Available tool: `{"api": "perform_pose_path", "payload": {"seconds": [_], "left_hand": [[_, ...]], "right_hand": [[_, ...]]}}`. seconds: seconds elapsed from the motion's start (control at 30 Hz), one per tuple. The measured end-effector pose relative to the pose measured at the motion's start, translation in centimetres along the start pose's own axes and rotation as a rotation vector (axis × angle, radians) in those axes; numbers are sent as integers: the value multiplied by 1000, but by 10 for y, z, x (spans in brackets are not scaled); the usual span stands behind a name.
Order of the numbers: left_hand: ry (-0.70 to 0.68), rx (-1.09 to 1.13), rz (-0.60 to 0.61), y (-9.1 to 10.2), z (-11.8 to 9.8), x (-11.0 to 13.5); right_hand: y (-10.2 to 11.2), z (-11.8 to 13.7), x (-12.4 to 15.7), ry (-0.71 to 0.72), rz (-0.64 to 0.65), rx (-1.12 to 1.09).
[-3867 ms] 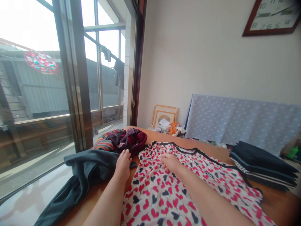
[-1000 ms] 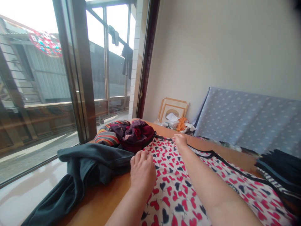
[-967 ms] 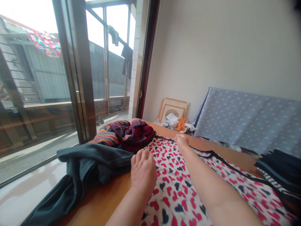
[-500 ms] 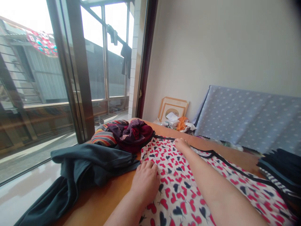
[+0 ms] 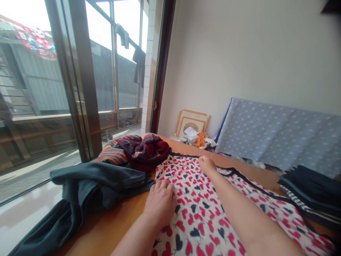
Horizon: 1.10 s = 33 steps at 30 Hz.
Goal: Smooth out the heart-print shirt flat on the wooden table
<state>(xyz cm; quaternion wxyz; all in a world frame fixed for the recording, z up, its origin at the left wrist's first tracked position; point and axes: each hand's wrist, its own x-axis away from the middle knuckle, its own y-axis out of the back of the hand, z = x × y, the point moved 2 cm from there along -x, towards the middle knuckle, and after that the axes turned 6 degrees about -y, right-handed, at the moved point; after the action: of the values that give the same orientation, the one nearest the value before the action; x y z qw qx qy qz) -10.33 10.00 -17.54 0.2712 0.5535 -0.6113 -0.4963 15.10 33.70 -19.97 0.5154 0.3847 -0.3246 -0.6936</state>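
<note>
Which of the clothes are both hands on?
The heart-print garment with black edging: left hand on its left side, right hand at its far edge. It lies spread out, unlike the crumpled teal garment, bunched maroon cloth and folded stack.

Left hand (image 5: 161, 201): palm down, fingers bent.
Right hand (image 5: 207, 164): fingers curled, near the table's (image 5: 114, 222) far edge.
Right forearm (image 5: 245, 209): reaching diagonally forward.

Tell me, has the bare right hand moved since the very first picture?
Yes: the bare right hand has moved forward, closer to the far edge of the smooth orange-brown table.
</note>
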Motion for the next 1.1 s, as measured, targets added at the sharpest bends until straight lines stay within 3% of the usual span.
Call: {"api": "perform_pose_path", "payload": {"seconds": [0.17,0.37,0.6,0.83,0.97,1.1], "left_hand": [[-28,-24,-26,-3,2,1],[-50,-57,-69,-10,5,3],[-8,-53,-17,-3,-2,4],[-20,-82,-12,-3,-4,4],[-47,-120,-15,-5,-6,3],[-34,-134,9,-4,-11,3]], "right_hand": [[11,-7,16,42,65,-83],[48,-27,52,39,45,-123],[103,-80,132,10,74,-135],[149,-144,223,-87,191,-175],[178,-152,272,-90,286,-160],[205,-147,306,-33,487,-134]]}}
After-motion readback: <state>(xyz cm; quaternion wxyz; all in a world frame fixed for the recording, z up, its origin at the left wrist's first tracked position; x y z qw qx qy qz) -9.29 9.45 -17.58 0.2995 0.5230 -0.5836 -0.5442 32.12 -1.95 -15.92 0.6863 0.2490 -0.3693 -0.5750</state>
